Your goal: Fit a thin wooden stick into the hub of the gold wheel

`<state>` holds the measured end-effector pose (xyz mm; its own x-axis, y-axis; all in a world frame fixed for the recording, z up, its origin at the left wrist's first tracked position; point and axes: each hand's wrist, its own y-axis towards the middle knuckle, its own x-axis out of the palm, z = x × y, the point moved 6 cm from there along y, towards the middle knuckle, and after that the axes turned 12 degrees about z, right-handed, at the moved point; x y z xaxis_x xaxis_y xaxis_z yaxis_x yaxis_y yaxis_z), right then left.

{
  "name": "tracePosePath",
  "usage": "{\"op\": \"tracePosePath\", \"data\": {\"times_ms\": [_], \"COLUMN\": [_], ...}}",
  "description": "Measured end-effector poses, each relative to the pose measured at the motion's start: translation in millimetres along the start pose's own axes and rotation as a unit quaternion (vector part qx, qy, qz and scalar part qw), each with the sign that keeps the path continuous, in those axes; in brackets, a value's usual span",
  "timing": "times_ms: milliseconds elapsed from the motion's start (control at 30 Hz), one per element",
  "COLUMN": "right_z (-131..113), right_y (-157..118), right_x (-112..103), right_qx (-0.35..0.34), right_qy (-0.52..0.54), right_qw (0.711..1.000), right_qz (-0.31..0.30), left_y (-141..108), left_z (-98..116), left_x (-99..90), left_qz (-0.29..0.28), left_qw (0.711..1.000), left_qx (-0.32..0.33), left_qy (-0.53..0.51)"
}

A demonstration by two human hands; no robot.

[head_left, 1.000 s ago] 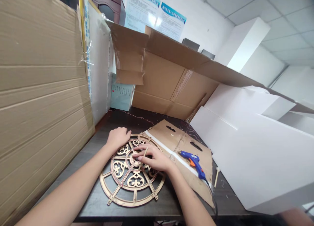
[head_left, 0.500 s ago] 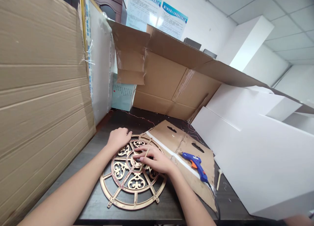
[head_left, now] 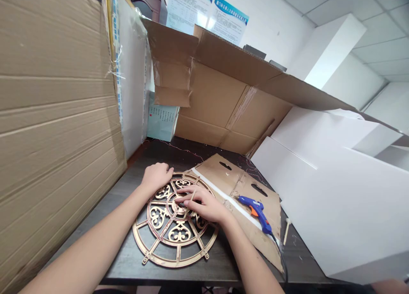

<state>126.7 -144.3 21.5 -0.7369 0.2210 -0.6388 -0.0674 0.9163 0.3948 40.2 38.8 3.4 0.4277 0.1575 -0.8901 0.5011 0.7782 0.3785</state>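
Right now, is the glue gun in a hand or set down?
Set down: the blue glue gun lies on the cardboard sheet, clear of both hands.

- Round gold-coloured openwork ornament [head_left: 175,226]: looks like metal or metallised plastic, faint sheen, smooth.
- Dark table top [head_left: 140,187]: wood-grain look, matt.
- Flat brown corrugated cardboard sheet [head_left: 246,200]: matt, rough, torn edges.
- Blue and orange glue gun [head_left: 255,211]: smooth plastic.
- Large white boards [head_left: 335,208]: matt, smooth, foam-like.
- Thin pale stick [head_left: 192,196]: wood-like.
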Motion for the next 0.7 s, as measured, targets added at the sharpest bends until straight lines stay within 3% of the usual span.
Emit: {"op": "tracePosePath", "data": {"times_ms": [700], "right_z": [0.7], "right_y": [-0.8], "right_x": [0.5], "right_qx": [0.014], "right_qy": [-0.019], "right_qw": [1.0], "right_qz": [-0.01], "left_y": [-1.3], "left_z": [0.1], "left_x": [-2.1], "left_qz": [-0.004], "left_qw": [1.0], "left_qx": [0.001], "left_qy": [-0.006]}}
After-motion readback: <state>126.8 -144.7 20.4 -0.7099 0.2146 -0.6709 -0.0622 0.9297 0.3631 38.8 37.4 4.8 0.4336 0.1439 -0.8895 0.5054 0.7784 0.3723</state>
